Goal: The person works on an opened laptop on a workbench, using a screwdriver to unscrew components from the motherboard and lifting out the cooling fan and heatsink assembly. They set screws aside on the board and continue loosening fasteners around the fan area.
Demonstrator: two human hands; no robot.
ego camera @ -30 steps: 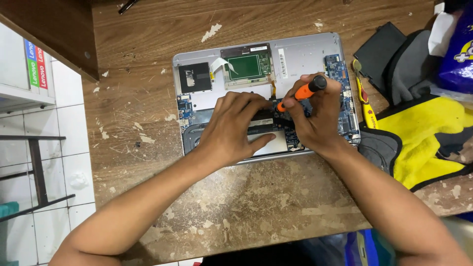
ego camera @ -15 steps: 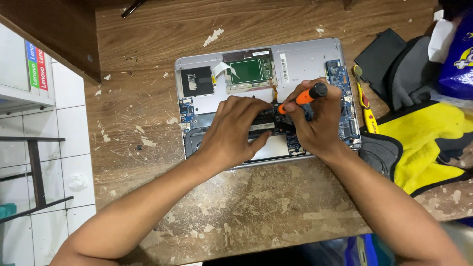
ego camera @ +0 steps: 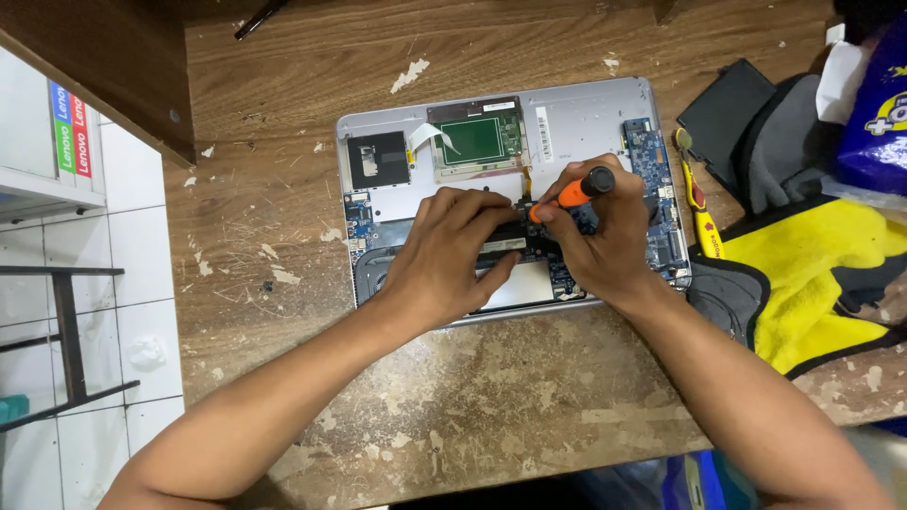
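The opened laptop (ego camera: 567, 123) lies flat on the worn wooden table (ego camera: 472, 416), its silver shell bared to show a green board at the far middle, a blue circuit board down the right side and a dark square part at the far left. It reads as a light, stiff shell carrying fragile things: thin boards, a white ribbon cable and small connectors that would crack or tear under a careless push. The safe places to take hold are the bare metal edges of the casing, not the boards or the ribbon.

The right hand (ego camera: 605, 241) is closed around a screwdriver (ego camera: 572, 194) with an orange shaft and black cap, tip angled down to the left into the middle of the laptop. The tool is slim and hard, easy to slip off a tiny screw head. The left hand (ego camera: 453, 255) rests palm down on the near middle of the shell, fingers curled over a dark flat part (ego camera: 505, 244); whether they pinch it or only press on it is hard to tell, as the knuckles hide the tips.

To the right of the laptop lie a yellow-handled tool (ego camera: 697, 203) and a yellow and grey cloth (ego camera: 812, 283).
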